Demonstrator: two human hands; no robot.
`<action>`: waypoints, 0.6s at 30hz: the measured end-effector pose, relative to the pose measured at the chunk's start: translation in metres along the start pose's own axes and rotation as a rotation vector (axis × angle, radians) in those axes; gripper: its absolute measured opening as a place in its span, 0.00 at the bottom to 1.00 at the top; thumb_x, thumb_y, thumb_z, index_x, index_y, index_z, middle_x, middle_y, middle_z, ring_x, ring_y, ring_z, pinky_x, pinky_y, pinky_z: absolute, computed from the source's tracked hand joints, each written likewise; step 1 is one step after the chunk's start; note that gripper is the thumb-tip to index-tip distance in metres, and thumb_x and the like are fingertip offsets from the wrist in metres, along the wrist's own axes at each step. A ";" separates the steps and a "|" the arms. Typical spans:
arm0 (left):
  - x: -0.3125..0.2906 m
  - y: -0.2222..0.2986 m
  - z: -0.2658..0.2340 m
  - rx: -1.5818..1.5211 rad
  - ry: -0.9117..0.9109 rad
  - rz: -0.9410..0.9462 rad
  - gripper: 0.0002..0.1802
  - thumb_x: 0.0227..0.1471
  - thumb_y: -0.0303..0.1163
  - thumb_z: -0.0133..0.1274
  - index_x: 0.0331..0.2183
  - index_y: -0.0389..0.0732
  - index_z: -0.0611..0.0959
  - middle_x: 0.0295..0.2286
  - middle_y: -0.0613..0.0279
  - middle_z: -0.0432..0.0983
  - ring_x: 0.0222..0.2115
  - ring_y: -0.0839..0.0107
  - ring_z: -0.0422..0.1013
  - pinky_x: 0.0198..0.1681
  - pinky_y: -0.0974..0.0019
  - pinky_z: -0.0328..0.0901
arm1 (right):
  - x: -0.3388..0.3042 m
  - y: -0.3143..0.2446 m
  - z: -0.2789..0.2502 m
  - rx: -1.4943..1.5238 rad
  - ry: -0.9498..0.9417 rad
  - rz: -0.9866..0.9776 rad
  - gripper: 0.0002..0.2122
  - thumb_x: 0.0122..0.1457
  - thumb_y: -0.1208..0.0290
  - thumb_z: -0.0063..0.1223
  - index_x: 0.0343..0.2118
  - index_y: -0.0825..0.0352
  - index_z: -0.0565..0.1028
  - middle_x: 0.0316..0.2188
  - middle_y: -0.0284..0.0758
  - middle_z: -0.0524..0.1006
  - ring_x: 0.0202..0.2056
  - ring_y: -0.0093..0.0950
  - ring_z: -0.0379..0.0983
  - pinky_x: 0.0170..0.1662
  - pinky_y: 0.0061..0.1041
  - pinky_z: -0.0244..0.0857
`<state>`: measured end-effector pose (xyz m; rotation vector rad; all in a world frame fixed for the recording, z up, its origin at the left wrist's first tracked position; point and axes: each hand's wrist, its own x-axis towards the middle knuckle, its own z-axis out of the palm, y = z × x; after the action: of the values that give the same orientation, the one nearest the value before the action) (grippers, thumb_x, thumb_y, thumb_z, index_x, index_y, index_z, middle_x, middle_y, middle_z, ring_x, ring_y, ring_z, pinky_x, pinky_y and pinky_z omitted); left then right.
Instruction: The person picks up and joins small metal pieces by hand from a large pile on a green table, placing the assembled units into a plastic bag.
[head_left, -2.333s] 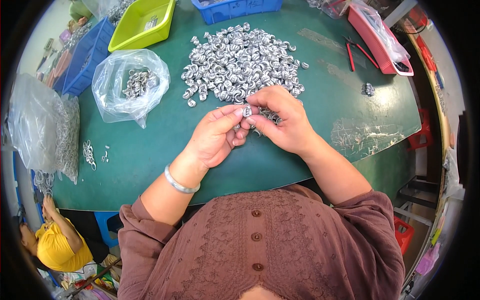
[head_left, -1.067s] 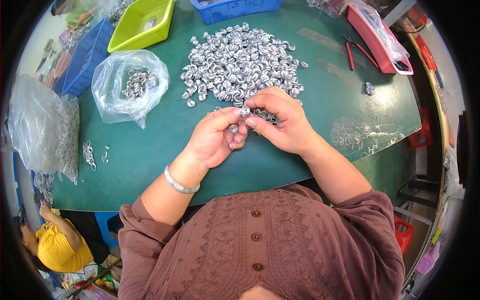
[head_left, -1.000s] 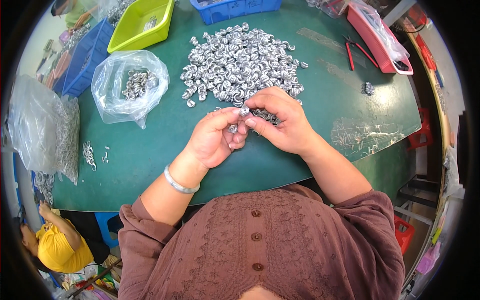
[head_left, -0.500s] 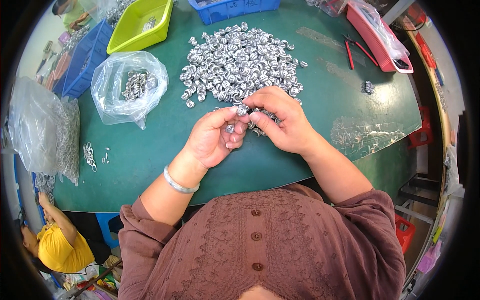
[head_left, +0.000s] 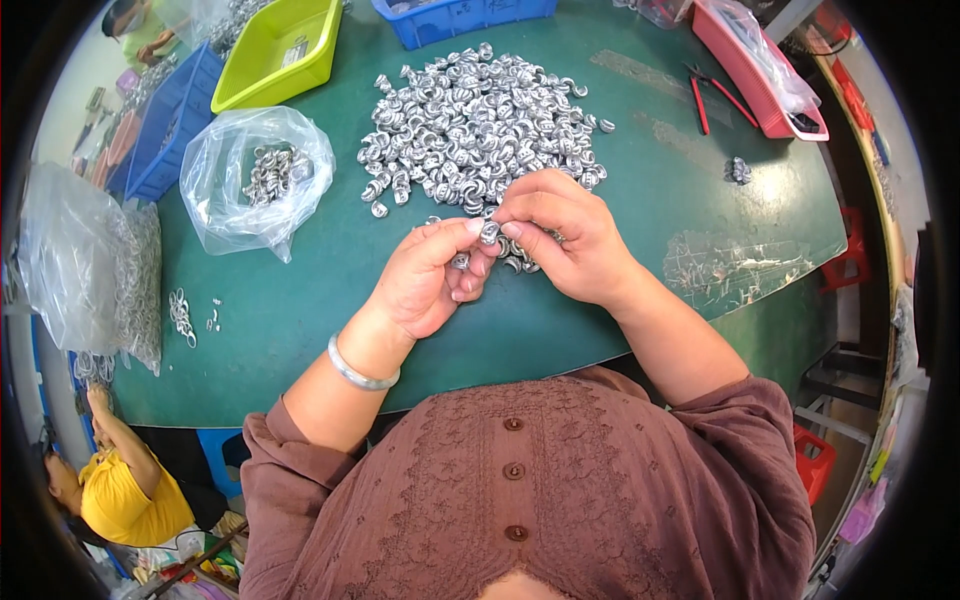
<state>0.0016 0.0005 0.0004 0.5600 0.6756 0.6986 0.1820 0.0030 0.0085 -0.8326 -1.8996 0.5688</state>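
My left hand (head_left: 420, 282) pinches a small rounded silver metal piece (head_left: 489, 233) between thumb and forefinger. A second silver piece (head_left: 460, 261) is tucked against its curled lower fingers. From the other side, my right hand (head_left: 572, 245) closes thumb and fingertips on the same rounded piece; whether they hold anything smaller as well is hidden. Beneath and behind the right hand lies a small group of similar metal pieces (head_left: 518, 262), partly covered. Just beyond both hands spreads a large heap of curved silver pieces (head_left: 480, 125) on the green table (head_left: 300, 330).
At left stand an open plastic bag (head_left: 205, 205) with metal parts and a fuller bag (head_left: 138, 290). Green (head_left: 235, 85), blue (head_left: 470, 18) and pink (head_left: 745, 70) baskets line the far side. Red-handled pliers (head_left: 720, 95) lie at right. A co-worker in yellow (head_left: 135, 495) sits at lower left.
The rounded piece has moved slightly down and turned between my fingertips. My right thumb and fingers have closed in against it. The second piece stays in my left hand.
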 end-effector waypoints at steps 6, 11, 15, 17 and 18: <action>-0.001 0.001 0.003 0.030 0.000 0.020 0.12 0.50 0.36 0.44 0.24 0.38 0.75 0.17 0.67 0.65 0.15 0.80 0.56 0.16 0.79 0.50 | 0.001 -0.002 -0.002 -0.021 0.000 -0.020 0.04 0.43 0.78 0.53 0.25 0.67 0.72 0.26 0.34 0.71 0.31 0.32 0.67 0.34 0.27 0.62; -0.001 0.003 0.007 0.014 0.013 0.013 0.10 0.48 0.34 0.47 0.23 0.38 0.76 0.16 0.69 0.66 0.15 0.80 0.58 0.17 0.80 0.52 | 0.001 -0.002 -0.002 -0.028 0.001 -0.040 0.04 0.43 0.78 0.53 0.25 0.66 0.72 0.26 0.33 0.70 0.31 0.32 0.67 0.34 0.28 0.61; -0.001 0.002 0.006 0.010 0.002 0.015 0.09 0.48 0.34 0.47 0.24 0.38 0.75 0.17 0.68 0.66 0.15 0.80 0.58 0.17 0.79 0.52 | 0.001 -0.003 -0.002 -0.040 -0.001 -0.044 0.05 0.43 0.78 0.53 0.25 0.66 0.73 0.26 0.33 0.70 0.31 0.32 0.67 0.34 0.28 0.61; 0.000 0.002 0.005 -0.002 0.002 0.019 0.09 0.48 0.34 0.47 0.24 0.38 0.75 0.17 0.68 0.67 0.16 0.80 0.58 0.17 0.79 0.52 | 0.001 -0.003 -0.002 -0.034 -0.002 -0.050 0.05 0.43 0.78 0.53 0.25 0.66 0.73 0.26 0.34 0.70 0.31 0.32 0.67 0.34 0.28 0.61; 0.000 0.002 0.006 -0.002 0.002 0.019 0.09 0.48 0.34 0.47 0.24 0.38 0.75 0.17 0.68 0.67 0.16 0.80 0.58 0.17 0.79 0.52 | 0.001 -0.003 -0.002 -0.034 -0.002 -0.050 0.05 0.43 0.78 0.53 0.25 0.66 0.73 0.26 0.34 0.70 0.31 0.32 0.67 0.34 0.28 0.61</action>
<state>0.0046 -0.0002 0.0052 0.5645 0.6724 0.7181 0.1825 0.0017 0.0117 -0.8042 -1.9308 0.5082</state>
